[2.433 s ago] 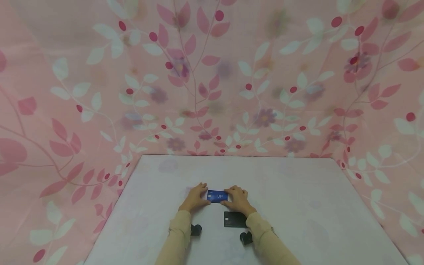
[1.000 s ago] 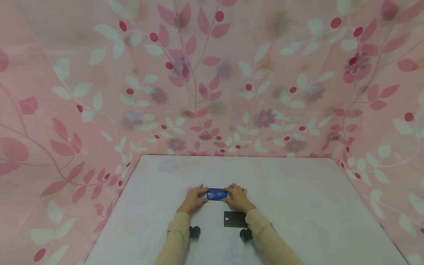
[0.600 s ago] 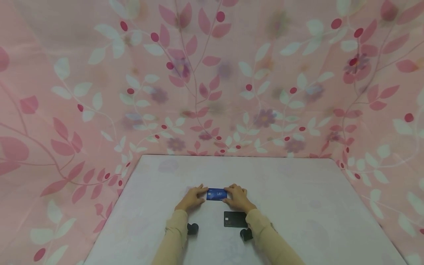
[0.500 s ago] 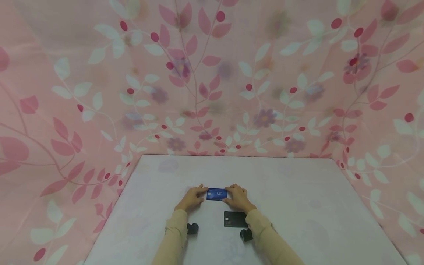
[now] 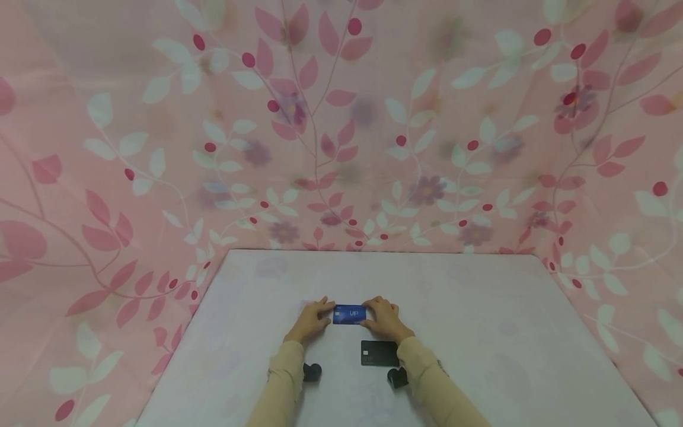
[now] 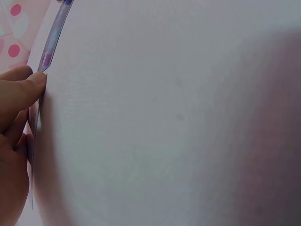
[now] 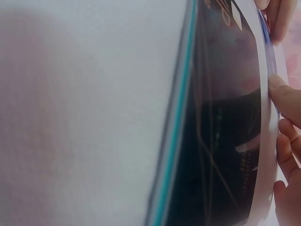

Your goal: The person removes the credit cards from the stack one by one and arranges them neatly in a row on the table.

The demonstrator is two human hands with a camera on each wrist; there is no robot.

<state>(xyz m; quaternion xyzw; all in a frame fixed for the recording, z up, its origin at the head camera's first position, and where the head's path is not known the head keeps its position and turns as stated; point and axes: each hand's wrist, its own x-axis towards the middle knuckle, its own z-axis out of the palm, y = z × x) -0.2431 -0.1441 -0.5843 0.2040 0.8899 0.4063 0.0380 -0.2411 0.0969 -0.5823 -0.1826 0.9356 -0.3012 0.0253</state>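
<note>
One blue card (image 5: pixel 348 315) between left hand (image 5: pixel 309 321) and right hand (image 5: pixel 385 319), both pinching its ends.

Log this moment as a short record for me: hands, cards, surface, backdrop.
Left hand: holds the blue card at its left end
Right hand: holds its right end
Blue card: marked VIP
Black card: on the pale table, nearer the person, right end partly behind the right sleeve
Backdrop: pink, leaf and flower pattern

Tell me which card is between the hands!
The blue card, with the left hand at one end and the right hand at the other. The black card lies partly behind the right sleeve.
</note>
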